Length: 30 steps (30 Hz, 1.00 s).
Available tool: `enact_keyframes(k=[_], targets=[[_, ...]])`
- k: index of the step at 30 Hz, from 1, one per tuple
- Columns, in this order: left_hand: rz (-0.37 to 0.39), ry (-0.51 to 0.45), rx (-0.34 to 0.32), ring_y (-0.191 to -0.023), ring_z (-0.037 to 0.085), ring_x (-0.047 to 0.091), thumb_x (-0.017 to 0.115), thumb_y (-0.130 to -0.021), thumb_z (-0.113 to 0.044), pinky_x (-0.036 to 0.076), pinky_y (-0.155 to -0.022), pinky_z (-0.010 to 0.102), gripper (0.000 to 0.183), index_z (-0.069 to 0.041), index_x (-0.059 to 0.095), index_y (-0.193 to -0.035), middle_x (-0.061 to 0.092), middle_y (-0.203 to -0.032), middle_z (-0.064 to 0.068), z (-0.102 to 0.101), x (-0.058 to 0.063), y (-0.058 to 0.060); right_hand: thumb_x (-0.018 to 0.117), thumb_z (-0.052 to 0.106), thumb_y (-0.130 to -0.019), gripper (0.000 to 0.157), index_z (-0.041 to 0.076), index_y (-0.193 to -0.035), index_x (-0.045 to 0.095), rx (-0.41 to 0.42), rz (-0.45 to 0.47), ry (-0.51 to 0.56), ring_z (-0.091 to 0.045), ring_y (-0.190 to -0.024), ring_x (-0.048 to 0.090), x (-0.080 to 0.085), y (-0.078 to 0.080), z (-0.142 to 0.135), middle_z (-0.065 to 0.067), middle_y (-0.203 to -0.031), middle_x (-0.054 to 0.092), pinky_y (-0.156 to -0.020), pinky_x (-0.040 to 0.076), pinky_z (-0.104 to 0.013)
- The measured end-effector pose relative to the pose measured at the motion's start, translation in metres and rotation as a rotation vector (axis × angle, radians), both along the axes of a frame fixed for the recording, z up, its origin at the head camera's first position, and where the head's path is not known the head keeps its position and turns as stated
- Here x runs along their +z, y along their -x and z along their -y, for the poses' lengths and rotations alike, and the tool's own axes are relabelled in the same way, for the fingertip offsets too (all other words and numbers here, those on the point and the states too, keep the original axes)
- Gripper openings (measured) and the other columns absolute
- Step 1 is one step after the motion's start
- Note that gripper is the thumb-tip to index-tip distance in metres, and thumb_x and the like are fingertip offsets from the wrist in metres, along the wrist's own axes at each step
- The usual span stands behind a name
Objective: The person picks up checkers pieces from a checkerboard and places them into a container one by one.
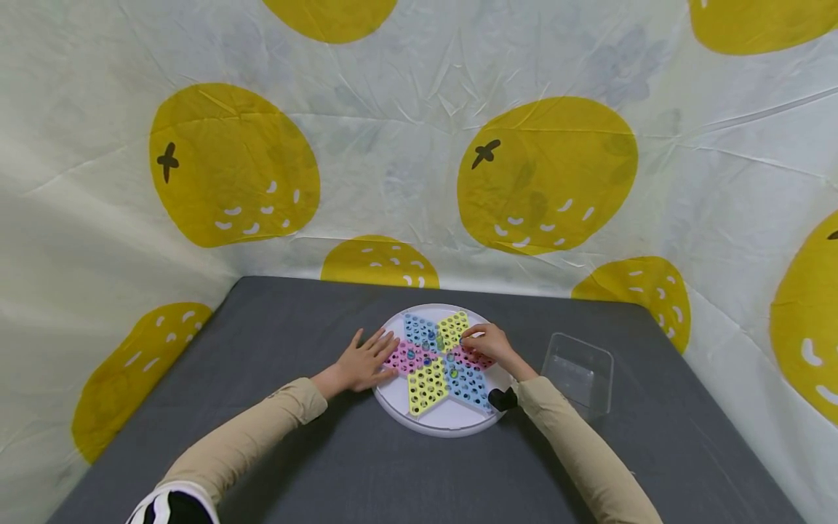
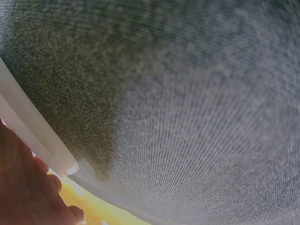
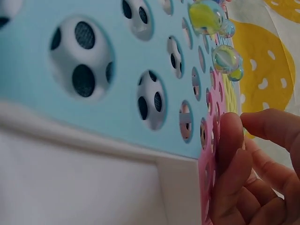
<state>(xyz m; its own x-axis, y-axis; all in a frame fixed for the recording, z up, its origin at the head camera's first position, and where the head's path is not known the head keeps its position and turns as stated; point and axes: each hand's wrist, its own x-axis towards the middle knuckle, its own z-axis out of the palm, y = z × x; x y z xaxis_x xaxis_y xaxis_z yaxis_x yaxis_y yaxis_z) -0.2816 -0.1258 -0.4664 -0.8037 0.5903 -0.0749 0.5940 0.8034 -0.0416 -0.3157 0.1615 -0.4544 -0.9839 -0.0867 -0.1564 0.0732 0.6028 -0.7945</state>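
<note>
Star-patterned game board [image 1: 452, 431], head view: it is lying on the table [image 1: 314, 458], bearing marbles [image 1: 454, 372]; your left grip [image 1: 362, 362] is spreading straight-fingered over its left edge. Left wrist: that grip is showing beside the rim [image 2: 33, 126]. Right wrist: your right grip [image 3: 255, 192] is curling against a pink section [image 3: 204, 194]; whether pinching a marble, one cannot tell.

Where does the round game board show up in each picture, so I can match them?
Head: the round board sits low, slightly right of centre.
Left wrist: only part of its white rim, at lower left.
Right wrist: close up, its blue section filling much of the upper left.
Shared landmark: the yellow-printed backdrop.
</note>
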Motion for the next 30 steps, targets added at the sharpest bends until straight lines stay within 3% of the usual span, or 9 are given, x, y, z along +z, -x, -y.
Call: enact_keyframes(k=[12, 19, 26, 30], targets=[[0.008, -0.002, 0.031, -0.14, 0.024, 0.009, 0.031, -0.091, -0.054, 0.007, -0.107, 0.056, 0.066, -0.018, 0.016, -0.144, 0.015, -0.151, 0.004, -0.003, -0.002, 0.001, 0.066, 0.017, -0.078, 0.024, 0.002, -0.097, 0.065, 0.013, 0.024, 0.045, -0.008, -0.043, 0.052, 0.0, 0.001, 0.001, -0.003, -0.055, 0.061, -0.043, 0.044, -0.026], [0.009, -0.002, 0.047, -0.14, 0.023, 0.009, 0.031, -0.091, -0.054, 0.007, -0.107, 0.055, 0.066, -0.018, 0.016, -0.144, 0.016, -0.151, 0.003, -0.005, -0.001, -0.002, 0.067, 0.022, -0.077, 0.02, 0.006, -0.089, 0.066, 0.071, -0.007, 0.099, -0.01, -0.041, 0.052, -0.002, 0.002, -0.003, -0.003, -0.053, 0.06, -0.041, 0.043, -0.029], [0.012, -0.013, 0.046, -0.14, 0.023, 0.009, 0.03, -0.091, -0.053, 0.007, -0.107, 0.055, 0.065, -0.018, 0.016, -0.144, 0.016, -0.151, 0.003, -0.004, -0.001, -0.002, 0.063, 0.02, -0.081, 0.027, 0.002, -0.101, 0.064, 0.006, 0.048, 0.083, -0.008, -0.045, 0.054, 0.006, -0.002, -0.001, -0.006, -0.062, 0.065, -0.044, 0.045, -0.026], [0.015, -0.011, 0.041, -0.14, 0.023, 0.009, 0.03, -0.091, -0.054, 0.007, -0.107, 0.055, 0.066, -0.018, 0.015, -0.144, 0.016, -0.151, 0.004, -0.004, 0.0, -0.002, 0.063, 0.024, -0.081, 0.03, 0.002, -0.103, 0.063, 0.026, 0.053, 0.109, -0.007, -0.047, 0.056, 0.009, -0.007, -0.003, -0.007, -0.067, 0.066, -0.046, 0.047, -0.026]])
